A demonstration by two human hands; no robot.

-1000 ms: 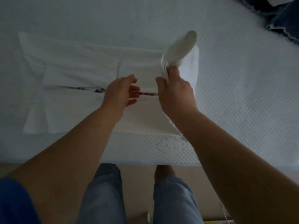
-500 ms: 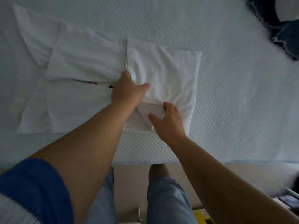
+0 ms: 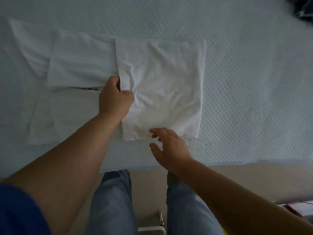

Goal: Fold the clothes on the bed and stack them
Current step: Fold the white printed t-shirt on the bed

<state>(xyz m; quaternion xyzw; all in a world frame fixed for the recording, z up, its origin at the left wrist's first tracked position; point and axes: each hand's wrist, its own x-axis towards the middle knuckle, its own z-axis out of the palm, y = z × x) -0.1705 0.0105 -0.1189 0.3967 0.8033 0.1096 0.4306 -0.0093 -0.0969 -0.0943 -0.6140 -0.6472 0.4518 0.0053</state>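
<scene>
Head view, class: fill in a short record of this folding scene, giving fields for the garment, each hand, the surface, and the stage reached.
garment: white shirt, partly folded, right part doubled over as a flat panel
left hand: grips the panel's left edge
right hand: open, fingers at the panel's near edge
surface: white bed
stage: fold unfinished; shirt's left part lies spread out
other: dark cloth at far right corner

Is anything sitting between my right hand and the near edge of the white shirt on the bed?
Nothing visible. The right hand hovers open at the near edge of the white shirt, with only bare mattress beneath. The left hand already pinches the folded flap's edge.
</scene>
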